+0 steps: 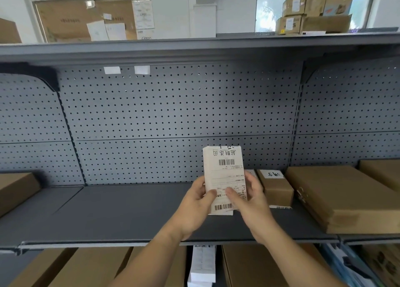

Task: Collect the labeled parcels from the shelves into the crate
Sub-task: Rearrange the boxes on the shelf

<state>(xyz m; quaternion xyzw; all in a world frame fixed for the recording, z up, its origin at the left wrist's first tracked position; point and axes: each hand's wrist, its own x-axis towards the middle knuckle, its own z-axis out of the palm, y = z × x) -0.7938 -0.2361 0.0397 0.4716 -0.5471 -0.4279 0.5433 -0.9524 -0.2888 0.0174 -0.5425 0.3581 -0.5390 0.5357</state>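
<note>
A white parcel (224, 170) with a shipping label, barcodes and handwritten characters is held upright above the grey shelf (121, 213), label toward me. My left hand (198, 202) grips its lower left edge, thumb on the label. Gripping the lower right side is my right hand (249, 198), its thumb also on the label. A small brown box (276, 188) with a white handwritten label stands on the shelf just right of my hands. No crate is in view.
A large flat cardboard box (344, 198) lies on the shelf at right; another (15, 191) sits at far left. Perforated back panel (173, 113) behind. Below the shelf are brown boxes (253, 265) and a white stack (203, 265). Cartons (313, 14) rest on the top shelf.
</note>
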